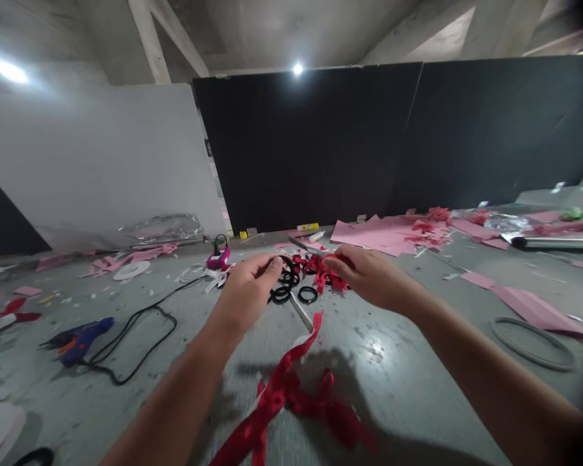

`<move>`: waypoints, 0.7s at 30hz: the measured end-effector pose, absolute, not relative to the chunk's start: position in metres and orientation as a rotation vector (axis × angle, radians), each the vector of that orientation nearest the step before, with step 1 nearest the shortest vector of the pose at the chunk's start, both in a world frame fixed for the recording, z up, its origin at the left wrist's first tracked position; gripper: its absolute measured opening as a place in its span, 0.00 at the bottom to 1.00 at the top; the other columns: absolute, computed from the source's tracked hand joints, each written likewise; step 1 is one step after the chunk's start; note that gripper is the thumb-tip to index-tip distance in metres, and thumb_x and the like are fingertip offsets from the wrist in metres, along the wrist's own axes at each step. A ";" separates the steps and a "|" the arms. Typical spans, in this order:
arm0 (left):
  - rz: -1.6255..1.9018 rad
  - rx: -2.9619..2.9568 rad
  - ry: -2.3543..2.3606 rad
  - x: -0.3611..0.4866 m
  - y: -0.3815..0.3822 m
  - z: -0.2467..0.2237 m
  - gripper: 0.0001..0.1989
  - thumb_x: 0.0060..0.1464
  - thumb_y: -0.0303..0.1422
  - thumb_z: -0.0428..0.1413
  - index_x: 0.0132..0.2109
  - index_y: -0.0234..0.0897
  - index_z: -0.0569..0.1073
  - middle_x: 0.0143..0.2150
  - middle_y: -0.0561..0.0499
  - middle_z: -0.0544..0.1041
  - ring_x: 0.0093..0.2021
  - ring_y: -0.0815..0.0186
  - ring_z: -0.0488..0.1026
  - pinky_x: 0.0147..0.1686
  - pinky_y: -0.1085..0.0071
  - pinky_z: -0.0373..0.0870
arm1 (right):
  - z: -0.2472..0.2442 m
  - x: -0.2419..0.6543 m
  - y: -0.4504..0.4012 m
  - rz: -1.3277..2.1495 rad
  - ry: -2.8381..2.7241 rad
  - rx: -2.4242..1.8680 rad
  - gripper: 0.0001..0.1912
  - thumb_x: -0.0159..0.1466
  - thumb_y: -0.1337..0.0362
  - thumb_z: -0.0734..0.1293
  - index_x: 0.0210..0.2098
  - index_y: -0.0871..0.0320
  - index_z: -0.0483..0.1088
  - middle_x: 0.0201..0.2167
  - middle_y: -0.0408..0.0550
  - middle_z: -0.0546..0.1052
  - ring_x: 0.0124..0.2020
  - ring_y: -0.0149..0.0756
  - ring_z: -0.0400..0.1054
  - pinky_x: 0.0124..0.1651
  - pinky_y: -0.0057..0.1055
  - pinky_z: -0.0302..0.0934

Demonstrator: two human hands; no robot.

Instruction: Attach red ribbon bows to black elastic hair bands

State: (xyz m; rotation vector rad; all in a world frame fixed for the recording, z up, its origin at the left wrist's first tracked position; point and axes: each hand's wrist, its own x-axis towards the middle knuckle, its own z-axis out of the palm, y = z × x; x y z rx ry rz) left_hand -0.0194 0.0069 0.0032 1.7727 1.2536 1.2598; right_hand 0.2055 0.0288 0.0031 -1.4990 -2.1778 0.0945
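So, looks like the picking-out stage, right at the little pile toward the far edge of the grey work surface (398,395). Got the left hand (250,285) pinching what seems to be a black ring (292,266), thumb against fingers, just beside a few loose rings (282,298) lying flat. Got the right hand (364,272) across from it, at some red scraps (337,284), thumb and fingertips close together; can't tell about a real hold there, too blurry at the tips.

Probably calls for a light touch next: keep the pinched ring clear of its neighbours, avoid dragging red bits along, leave the gap between both hands free. Just a judgement call, mind.

Also worth watching for the crumpled red ribbon (274,396) toward the near edge, between the forearms, with a white strip (300,312) running from it up toward the rings. Easy to snag with a wrist.

Can see a blue glue gun (80,342) out toward the left edge, with its black cord (140,311) looping back near the pile. Along the far edge, under the black panel (320,149), can spot a yellow tube (308,227) and pink paper (376,237). Toward the right edge, just a grey hoop (532,359), well apart from the hands.
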 end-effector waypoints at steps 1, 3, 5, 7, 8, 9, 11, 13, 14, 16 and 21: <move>1.218 1.759 1.262 -0.023 0.009 0.003 0.14 0.59 0.41 0.52 0.40 0.36 0.75 0.33 0.52 0.72 0.33 0.67 0.65 0.34 0.71 0.59 | 0.001 0.210 0.031 0.113 -2.289 -1.556 0.20 0.69 0.49 0.56 0.28 0.56 0.63 0.25 0.46 0.72 0.25 0.35 0.62 0.27 0.32 0.49; 1.156 1.750 1.283 -0.029 0.011 0.002 0.13 0.59 0.41 0.53 0.37 0.36 0.75 0.30 0.54 0.71 0.31 0.69 0.64 0.33 0.71 0.58 | -0.004 0.215 0.034 0.113 -2.506 -1.665 0.19 0.66 0.50 0.61 0.26 0.56 0.65 0.25 0.47 0.72 0.25 0.35 0.63 0.27 0.32 0.48; 1.115 1.762 1.302 -0.032 0.011 0.003 0.12 0.57 0.40 0.54 0.36 0.35 0.74 0.30 0.54 0.72 0.31 0.69 0.65 0.34 0.71 0.60 | -0.012 0.216 0.035 0.093 -2.662 -1.750 0.17 0.61 0.53 0.67 0.23 0.57 0.67 0.25 0.48 0.72 0.25 0.36 0.64 0.26 0.32 0.48; 1.036 1.787 1.309 -0.033 0.010 0.005 0.12 0.57 0.40 0.55 0.36 0.35 0.74 0.30 0.53 0.74 0.32 0.68 0.68 0.36 0.70 0.62 | -0.022 0.213 0.035 0.145 -2.756 -1.795 0.16 0.56 0.56 0.72 0.19 0.58 0.67 0.22 0.48 0.72 0.23 0.35 0.64 0.25 0.32 0.48; 0.973 1.806 1.309 -0.032 0.010 0.006 0.12 0.56 0.40 0.56 0.36 0.35 0.74 0.30 0.52 0.75 0.32 0.68 0.69 0.36 0.70 0.63 | -0.026 0.210 0.035 0.199 -2.792 -1.799 0.16 0.53 0.58 0.74 0.17 0.58 0.67 0.20 0.48 0.71 0.21 0.34 0.63 0.25 0.31 0.48; 0.900 1.824 1.307 -0.032 0.009 0.007 0.13 0.56 0.41 0.56 0.35 0.35 0.74 0.30 0.52 0.75 0.32 0.67 0.70 0.36 0.69 0.64 | -0.030 0.207 0.035 0.255 -2.822 -1.798 0.17 0.51 0.59 0.75 0.15 0.58 0.66 0.18 0.47 0.70 0.19 0.33 0.62 0.24 0.31 0.48; 0.760 1.853 1.301 -0.031 0.008 0.007 0.13 0.55 0.42 0.57 0.34 0.35 0.74 0.30 0.50 0.77 0.32 0.66 0.71 0.35 0.68 0.65 | -0.034 0.203 0.036 0.321 -2.857 -1.807 0.17 0.50 0.59 0.76 0.14 0.58 0.68 0.16 0.47 0.70 0.17 0.33 0.62 0.23 0.31 0.49; 0.657 1.872 1.276 -0.030 0.008 0.006 0.13 0.54 0.42 0.58 0.35 0.35 0.75 0.32 0.49 0.78 0.33 0.65 0.72 0.35 0.68 0.65 | -0.032 0.201 0.036 0.322 -2.818 -1.750 0.12 0.54 0.57 0.74 0.23 0.58 0.74 0.21 0.49 0.75 0.22 0.36 0.66 0.25 0.32 0.52; 0.627 1.875 1.259 -0.029 0.007 0.005 0.13 0.53 0.42 0.58 0.35 0.35 0.75 0.33 0.49 0.78 0.33 0.65 0.72 0.35 0.68 0.65 | -0.028 0.200 0.035 0.346 -2.763 -1.665 0.12 0.57 0.55 0.72 0.30 0.58 0.77 0.26 0.50 0.77 0.25 0.37 0.68 0.27 0.32 0.55; 0.589 1.872 1.234 -0.027 0.007 0.004 0.12 0.53 0.41 0.59 0.35 0.35 0.75 0.32 0.50 0.77 0.32 0.66 0.71 0.33 0.69 0.64 | -0.019 0.196 0.031 0.489 -2.618 -1.403 0.18 0.60 0.50 0.69 0.44 0.56 0.75 0.34 0.50 0.78 0.31 0.36 0.70 0.32 0.30 0.58; 0.514 1.802 1.116 -0.026 0.008 0.001 0.12 0.51 0.40 0.61 0.36 0.35 0.76 0.32 0.50 0.77 0.33 0.66 0.70 0.33 0.70 0.62 | -0.005 0.184 0.018 0.628 -2.479 -0.981 0.12 0.61 0.55 0.69 0.36 0.58 0.71 0.30 0.42 0.74 0.29 0.28 0.65 0.31 0.25 0.55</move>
